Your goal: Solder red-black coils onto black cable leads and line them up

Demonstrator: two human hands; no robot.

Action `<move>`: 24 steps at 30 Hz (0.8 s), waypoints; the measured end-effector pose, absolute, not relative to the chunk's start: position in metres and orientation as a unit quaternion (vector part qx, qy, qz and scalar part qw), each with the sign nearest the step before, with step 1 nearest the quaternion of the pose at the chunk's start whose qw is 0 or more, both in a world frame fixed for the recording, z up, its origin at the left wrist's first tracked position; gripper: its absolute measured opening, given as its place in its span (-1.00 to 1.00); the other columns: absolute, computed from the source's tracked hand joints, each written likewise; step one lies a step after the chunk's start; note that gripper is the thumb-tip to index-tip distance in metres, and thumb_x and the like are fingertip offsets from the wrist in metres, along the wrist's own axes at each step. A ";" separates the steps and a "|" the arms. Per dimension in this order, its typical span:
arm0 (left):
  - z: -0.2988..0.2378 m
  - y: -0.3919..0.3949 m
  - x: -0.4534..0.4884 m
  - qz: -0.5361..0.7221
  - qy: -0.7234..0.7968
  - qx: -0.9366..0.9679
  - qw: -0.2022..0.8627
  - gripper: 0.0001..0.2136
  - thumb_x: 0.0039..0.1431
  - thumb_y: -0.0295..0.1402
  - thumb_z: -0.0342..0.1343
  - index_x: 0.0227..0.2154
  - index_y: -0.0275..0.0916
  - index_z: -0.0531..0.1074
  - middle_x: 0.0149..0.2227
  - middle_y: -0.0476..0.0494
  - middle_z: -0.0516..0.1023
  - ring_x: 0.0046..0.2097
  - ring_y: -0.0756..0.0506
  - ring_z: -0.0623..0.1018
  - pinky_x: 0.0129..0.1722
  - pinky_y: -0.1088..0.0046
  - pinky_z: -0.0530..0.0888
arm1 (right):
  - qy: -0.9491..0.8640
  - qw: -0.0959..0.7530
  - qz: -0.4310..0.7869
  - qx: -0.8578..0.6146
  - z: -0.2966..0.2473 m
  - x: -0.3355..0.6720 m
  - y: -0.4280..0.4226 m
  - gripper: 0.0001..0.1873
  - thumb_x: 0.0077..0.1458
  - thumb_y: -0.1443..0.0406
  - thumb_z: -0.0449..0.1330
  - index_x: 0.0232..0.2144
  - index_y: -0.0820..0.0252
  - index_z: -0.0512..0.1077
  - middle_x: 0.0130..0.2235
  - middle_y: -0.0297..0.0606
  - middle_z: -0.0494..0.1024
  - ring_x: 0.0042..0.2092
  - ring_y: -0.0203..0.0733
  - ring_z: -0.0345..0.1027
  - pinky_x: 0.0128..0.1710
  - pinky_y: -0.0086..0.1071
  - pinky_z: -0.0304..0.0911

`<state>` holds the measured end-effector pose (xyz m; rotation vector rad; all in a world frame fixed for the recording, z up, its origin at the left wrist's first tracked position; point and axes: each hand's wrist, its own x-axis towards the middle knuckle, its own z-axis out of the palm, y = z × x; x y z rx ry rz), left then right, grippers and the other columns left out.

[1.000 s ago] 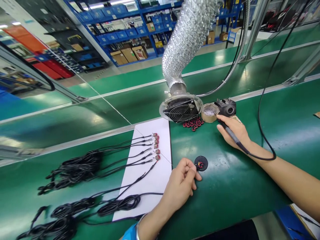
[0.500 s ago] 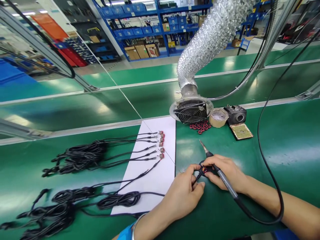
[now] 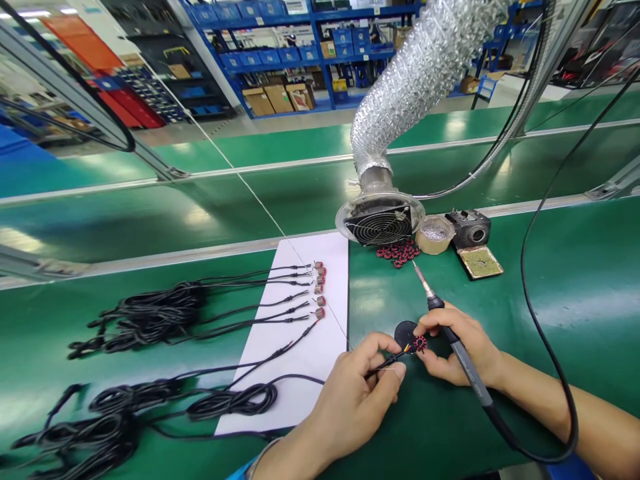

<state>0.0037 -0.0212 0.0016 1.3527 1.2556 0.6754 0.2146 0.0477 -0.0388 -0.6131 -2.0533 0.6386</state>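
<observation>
Red ring [image 3: 421, 344] shifted rightward (right hand [image 3: 476, 343] pinching it).

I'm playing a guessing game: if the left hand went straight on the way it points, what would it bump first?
Probably the red-and-black ring held by the right hand, just beyond the left hand. The black disc is close too, perhaps lower down, so I can't be sure which comes first.

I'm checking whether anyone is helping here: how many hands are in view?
2: the left hand, lower centre, holds a black cable; the right hand, to its right, holds a soldering iron and red-and-black ring. No others show.
</observation>
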 end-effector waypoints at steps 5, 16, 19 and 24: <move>-0.004 -0.021 0.003 0.307 0.522 0.589 0.535 -0.80 0.31 -0.21 -0.02 -0.19 -0.23 0.36 -0.57 0.07 0.38 -0.59 0.06 0.24 -0.58 0.57 0.14 | -0.784 0.402 0.393 -0.264 -0.032 0.217 0.042 -0.40 -0.09 0.50 0.19 0.02 0.05 0.22 -0.28 -0.35 0.40 -0.23 -0.20 0.41 -0.20 -0.28 0.40; -0.001 -0.019 0.006 0.296 0.523 0.662 0.449 -0.83 0.27 -0.32 0.02 -0.20 -0.23 0.48 -0.65 0.17 0.12 -0.64 0.08 0.10 -0.60 0.52 0.08 | -0.683 0.335 0.578 -0.295 -0.021 0.216 0.037 -0.81 0.22 0.38 0.11 -0.11 0.12 0.28 -0.33 -0.34 0.41 -0.37 -0.35 0.32 -0.39 -0.50 0.33; -0.001 -0.019 0.006 0.299 0.513 0.682 0.426 -0.83 0.26 -0.35 0.03 -0.20 -0.22 0.50 -0.60 0.11 0.27 -0.61 0.07 0.19 -0.56 0.53 0.16 | -0.727 0.328 0.523 -0.302 -0.019 0.217 0.039 -0.76 0.18 0.42 0.13 -0.10 0.12 0.28 -0.35 -0.36 0.46 -0.35 -0.34 0.36 -0.30 -0.46 0.34; -0.001 -0.019 0.005 0.287 0.497 0.709 0.411 -0.83 0.28 -0.37 0.03 -0.22 -0.23 0.52 -0.51 0.01 0.47 -0.54 0.04 0.36 -0.49 0.53 0.28 | -0.761 0.294 0.503 -0.285 -0.014 0.221 0.039 -0.71 0.17 0.44 0.14 -0.07 0.09 0.28 -0.36 -0.39 0.50 -0.39 -0.37 0.37 -0.34 -0.51 0.30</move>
